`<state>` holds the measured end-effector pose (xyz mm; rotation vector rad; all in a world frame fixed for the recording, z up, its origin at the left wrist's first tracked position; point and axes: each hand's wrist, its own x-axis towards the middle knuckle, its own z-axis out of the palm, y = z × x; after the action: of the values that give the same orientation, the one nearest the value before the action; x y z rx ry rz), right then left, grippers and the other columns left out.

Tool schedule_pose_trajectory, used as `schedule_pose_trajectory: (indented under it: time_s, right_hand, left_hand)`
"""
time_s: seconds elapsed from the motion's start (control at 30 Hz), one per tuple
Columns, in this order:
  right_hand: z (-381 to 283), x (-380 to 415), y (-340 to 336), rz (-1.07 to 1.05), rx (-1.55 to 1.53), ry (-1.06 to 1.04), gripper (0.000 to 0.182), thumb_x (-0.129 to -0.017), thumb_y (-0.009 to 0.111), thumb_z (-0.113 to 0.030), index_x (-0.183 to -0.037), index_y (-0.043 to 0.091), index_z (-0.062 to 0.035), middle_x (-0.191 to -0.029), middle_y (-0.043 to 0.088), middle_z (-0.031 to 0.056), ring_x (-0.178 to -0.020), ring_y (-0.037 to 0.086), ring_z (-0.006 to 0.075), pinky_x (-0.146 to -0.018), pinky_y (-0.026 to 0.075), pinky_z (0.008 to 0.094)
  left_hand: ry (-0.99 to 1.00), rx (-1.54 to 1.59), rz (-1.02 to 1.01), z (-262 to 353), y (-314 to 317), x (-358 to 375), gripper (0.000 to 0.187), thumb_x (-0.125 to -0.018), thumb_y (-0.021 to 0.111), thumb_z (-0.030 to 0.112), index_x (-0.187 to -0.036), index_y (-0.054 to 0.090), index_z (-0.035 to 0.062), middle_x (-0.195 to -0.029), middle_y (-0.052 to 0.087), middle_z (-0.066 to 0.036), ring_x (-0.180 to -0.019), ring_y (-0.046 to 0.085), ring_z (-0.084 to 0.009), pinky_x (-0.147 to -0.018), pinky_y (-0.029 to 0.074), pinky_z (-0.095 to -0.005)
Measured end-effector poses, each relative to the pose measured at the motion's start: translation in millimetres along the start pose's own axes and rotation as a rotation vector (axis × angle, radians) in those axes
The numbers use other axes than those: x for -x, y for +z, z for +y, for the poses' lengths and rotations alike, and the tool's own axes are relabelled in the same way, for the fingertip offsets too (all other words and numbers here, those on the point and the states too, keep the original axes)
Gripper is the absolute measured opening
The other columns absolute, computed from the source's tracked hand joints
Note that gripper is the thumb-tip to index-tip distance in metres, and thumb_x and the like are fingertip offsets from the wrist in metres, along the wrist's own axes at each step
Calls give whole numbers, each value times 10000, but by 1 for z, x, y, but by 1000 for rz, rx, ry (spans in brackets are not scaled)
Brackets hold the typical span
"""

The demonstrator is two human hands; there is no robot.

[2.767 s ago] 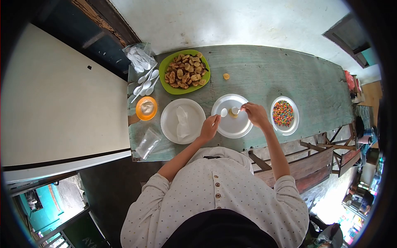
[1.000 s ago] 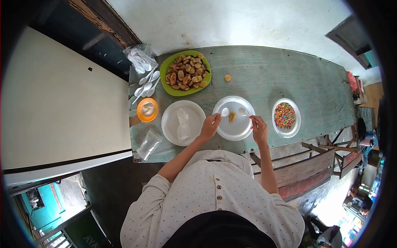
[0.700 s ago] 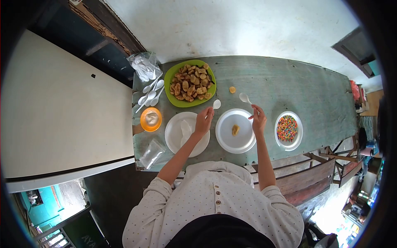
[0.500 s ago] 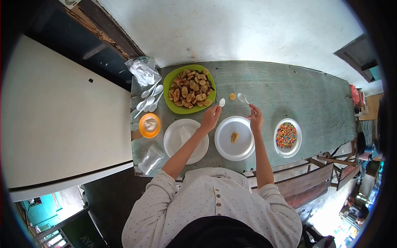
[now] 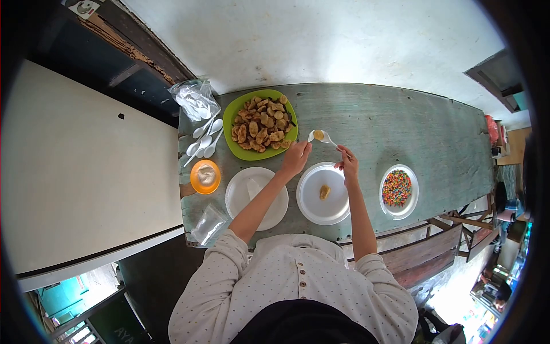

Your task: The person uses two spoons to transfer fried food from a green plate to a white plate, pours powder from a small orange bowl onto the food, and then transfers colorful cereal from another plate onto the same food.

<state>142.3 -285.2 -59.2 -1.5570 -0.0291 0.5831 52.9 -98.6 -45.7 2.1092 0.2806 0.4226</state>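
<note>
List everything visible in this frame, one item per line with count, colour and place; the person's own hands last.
table: one, grey-green, centre.
green plate: one, holding brown fried pieces, far left.
white plate: one, with one fried piece, near the person.
second white plate: one, with crumpled paper, left of it.
sprinkles plate: one, white with multicoloured bits, right.
orange bowl: one, white contents, left.
loose spoons: several, white, left edge.
spoon bag: one, clear, far left corner.
left hand: holds a white spoon.
right hand: holds a white spoon; both spoon tips meet at a lone fried piece.
</note>
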Motion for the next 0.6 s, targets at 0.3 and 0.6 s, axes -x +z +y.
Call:
schedule_pose_trajectory:
  time_s: [0.3,0.6]
  right_hand:
    - [-11,26,5,-59,-143,62,347,-938,482,-307,-1177,557,-67,-1113,607,53,-510,538,68,-444,359,163]
    - [-5,69,-17,-100,-171,38,335,-943,477,-287,-1176,553,-59,-1099,613,63,-532,545,60,-478,395,168]
  left_hand:
    - [-1,61,86,25,-23,32,308,-951,418,260,-770,527,35,-686,537,-85,-715,473,-262,-661,395,-372]
    - [-58,117,99,52,-32,79,298,-953,411,248,-766,526,47,-686,548,-74,-672,467,-247,-673,377,-351]
